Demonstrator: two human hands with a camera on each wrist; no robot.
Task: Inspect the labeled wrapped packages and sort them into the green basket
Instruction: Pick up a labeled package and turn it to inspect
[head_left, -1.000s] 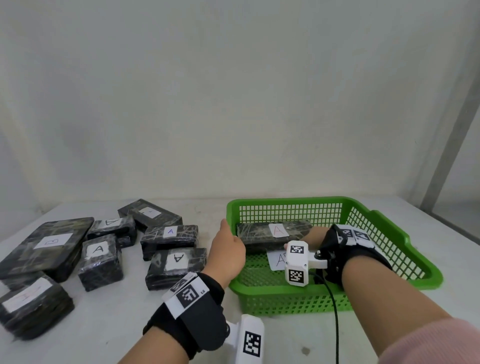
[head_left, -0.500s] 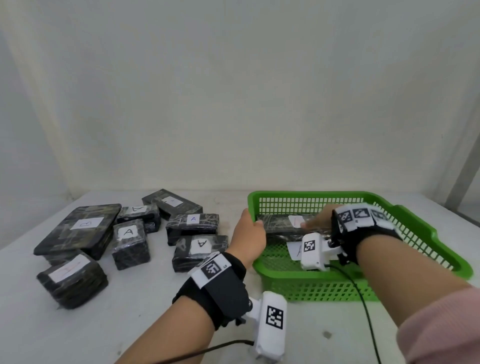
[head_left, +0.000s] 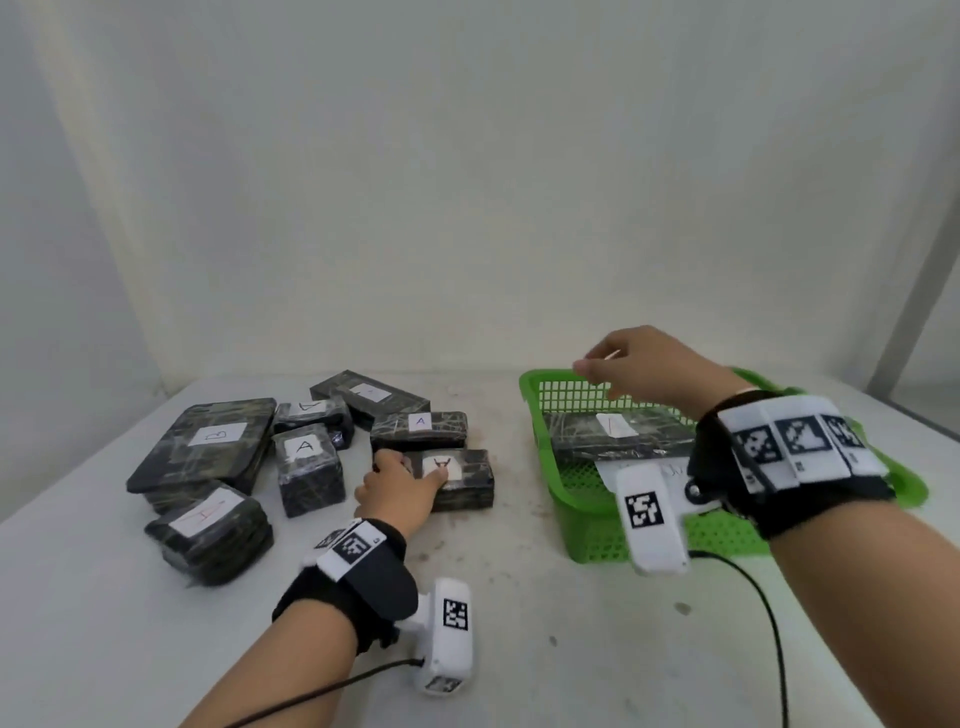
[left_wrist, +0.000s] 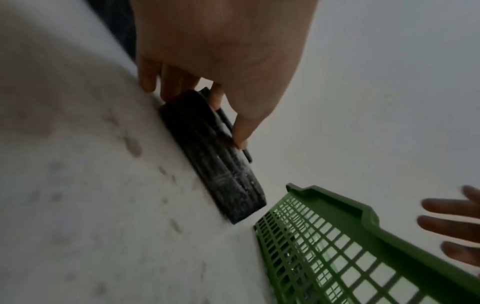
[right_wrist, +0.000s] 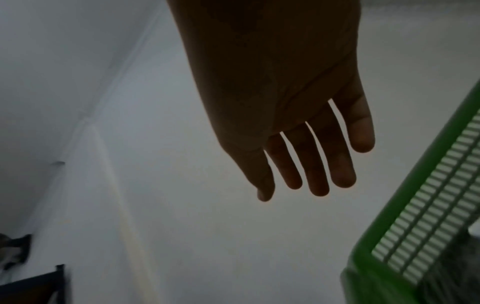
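Wrapped packages: seven dark, film-wrapped blocks with white paper labels lie grouped on the left of the white bench (head_left: 519, 597); an eighth lies in the green basket (head_left: 587, 540).
Package under the left hand: the nearest block, the package with an inverted A label (head_left: 457, 478), lies flat on the bench between the group and the basket, apart from the basket's wall.
Left hand: the left hand (head_left: 400, 491) rests on the near left end of that package; the left wrist view shows the thumb on one face and the fingers (left_wrist: 171, 86) curled round the far edge, grasping it.
Right hand: the right hand (head_left: 649, 369) hangs above the basket's far left corner, holding nothing; the right wrist view shows its fingers (right_wrist: 317, 174) straight, spread and released.
Basket contents: the long package in the basket (head_left: 613, 434) lies along the back wall, label up; a white sheet beneath it is partly hidden by the wrist camera.
Other labels: the head view alone reads them: a flat package marked B (head_left: 208, 447), a small block marked A (head_left: 309, 467), and another A block (head_left: 421, 428) just behind the grasped one.
Wrist views: they show the basket's mesh wall and the bench surface, but no labels.
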